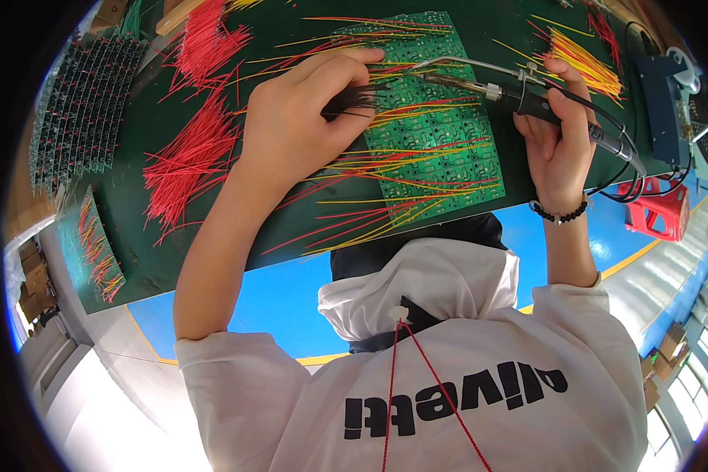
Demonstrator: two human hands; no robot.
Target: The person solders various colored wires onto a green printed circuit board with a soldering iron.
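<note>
A large green circuit board panel [440,161] lies on the table, with rows of red and yellow wires [370,167] running out over its left edge. My left hand [303,118] rests over that edge, its fingers closed around a bundle of thin black wires [352,102] whose ends point at the board. From the right, my right hand [560,145] grips a soldering iron [531,106] by its dark handle. A thin curved metal tube [468,61] is clamped to the iron, and both tips reach the upper part of the panel near the black wire ends.
Loose red wires [189,157] are heaped left of my left arm. Yellow and red wires [582,67] lie beyond my right hand. Stacked dark boards [82,110] stand far left, a wired board strip [98,248] below them. A blue device [661,110] with cables sits right; a red stool [661,211] stands below.
</note>
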